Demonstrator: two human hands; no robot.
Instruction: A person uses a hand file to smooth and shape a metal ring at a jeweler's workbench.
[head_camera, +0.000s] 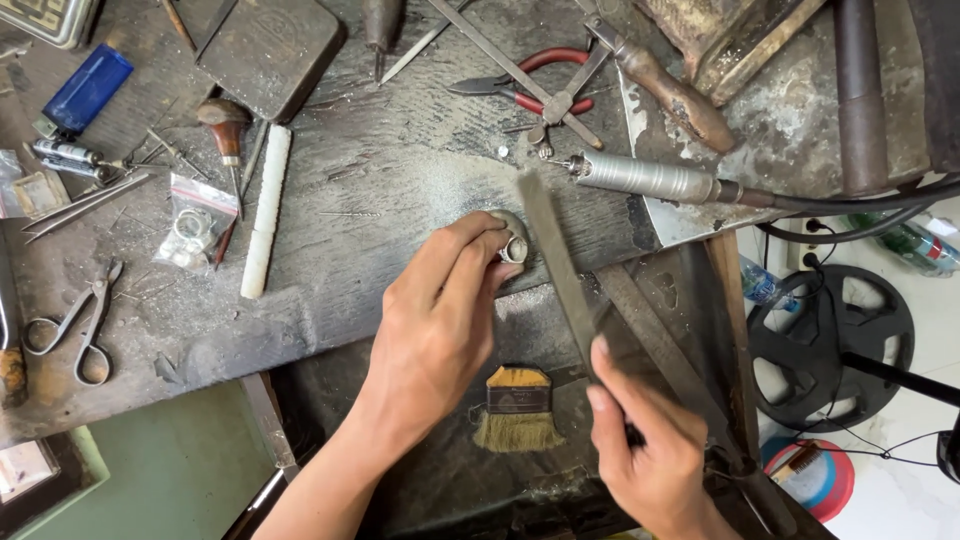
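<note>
My left hand (440, 320) pinches a small silver ring (515, 248) against a worn wooden bench peg at the middle of the dark workbench (380, 200). My right hand (645, 450) grips the near end of a long flat metal file (555, 265). The file's far end lies right beside the ring, touching or nearly touching it. Below the hands, a small flat brush (518, 408) with tan bristles lies on a lower shelf.
A rotary handpiece (650, 180) with its cable lies to the right. Red-handled pliers (540, 85), dividers and a wooden-handled tool sit at the back. Left of the hands are a white stick (266, 210), a plastic bag of rings (192, 225), scissors (80, 325), tweezers and a blue lighter (88, 88).
</note>
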